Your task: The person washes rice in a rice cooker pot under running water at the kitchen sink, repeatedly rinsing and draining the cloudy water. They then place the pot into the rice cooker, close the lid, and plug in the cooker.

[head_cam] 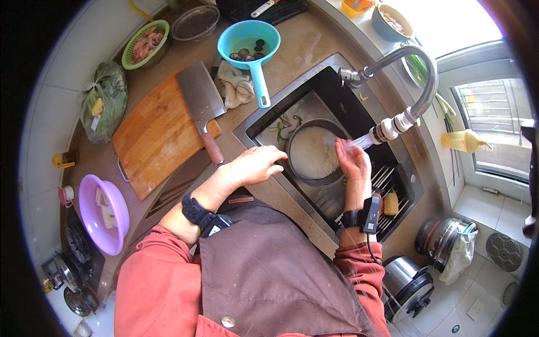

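Observation:
A round metal pot (300, 179) stands in the dark sink (311, 103). White rice (311, 153) in cloudy water fills much of it. My right hand (353, 158) is cupped at the pot's right side, under water running from the spray head of the curved faucet (429, 76); it grips nothing. Droplets spray out from the hand. My left hand (259, 166) hovers by the pot's left rim with fingers slightly bent and apart, holding nothing. Whether its fingertips touch the rim, I cannot tell. Green vegetable scraps (282, 126) lie on the sink bottom beside the pot.
A cleaver (202, 97) rests on the wooden cutting board (156, 135), its handle pointing towards me. Behind the sink is a turquoise long-handled scoop (262, 80) with mushrooms. A purple basin (122, 210) stands at left. A black drain rack (387, 177) occupies the sink's right end.

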`<control>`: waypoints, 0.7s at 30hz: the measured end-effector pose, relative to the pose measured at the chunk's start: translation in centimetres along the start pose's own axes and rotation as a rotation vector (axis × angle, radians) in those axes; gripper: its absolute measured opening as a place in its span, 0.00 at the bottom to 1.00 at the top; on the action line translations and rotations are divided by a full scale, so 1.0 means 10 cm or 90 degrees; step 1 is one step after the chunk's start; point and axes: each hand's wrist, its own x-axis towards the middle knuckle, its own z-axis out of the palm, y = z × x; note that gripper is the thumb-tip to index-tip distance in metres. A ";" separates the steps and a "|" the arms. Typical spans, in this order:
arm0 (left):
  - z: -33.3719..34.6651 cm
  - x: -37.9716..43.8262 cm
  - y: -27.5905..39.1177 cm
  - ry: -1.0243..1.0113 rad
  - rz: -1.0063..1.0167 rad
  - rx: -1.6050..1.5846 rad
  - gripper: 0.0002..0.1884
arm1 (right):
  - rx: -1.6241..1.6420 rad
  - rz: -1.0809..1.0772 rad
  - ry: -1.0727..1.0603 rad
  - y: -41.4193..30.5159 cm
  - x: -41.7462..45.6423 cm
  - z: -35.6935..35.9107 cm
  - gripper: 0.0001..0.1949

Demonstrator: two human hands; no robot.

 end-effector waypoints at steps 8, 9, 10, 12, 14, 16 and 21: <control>0.03 0.09 0.01 -0.017 0.008 0.009 0.17 | 0.025 -0.007 0.041 -0.09 0.13 -0.12 0.15; 0.04 0.10 -0.01 -0.011 0.016 0.010 0.17 | 0.018 -0.032 0.054 -0.08 0.10 -0.07 0.15; 0.05 0.11 -0.02 -0.005 0.025 0.011 0.17 | 0.010 -0.058 0.068 -0.07 0.07 -0.01 0.16; 0.06 0.13 -0.03 -0.013 0.021 0.012 0.17 | -0.011 -0.029 0.040 -0.01 -0.10 0.18 0.17; 0.05 0.15 -0.03 -0.022 0.016 0.010 0.17 | -0.021 -0.002 0.019 -0.02 -0.18 0.26 0.17; 0.04 0.17 0.01 -0.035 0.010 0.006 0.17 | -0.010 -0.011 -0.027 -0.19 -0.03 -0.01 0.15; 0.07 0.22 -0.08 -0.039 0.008 0.017 0.17 | -0.430 -0.236 0.227 -0.16 0.25 -0.85 0.22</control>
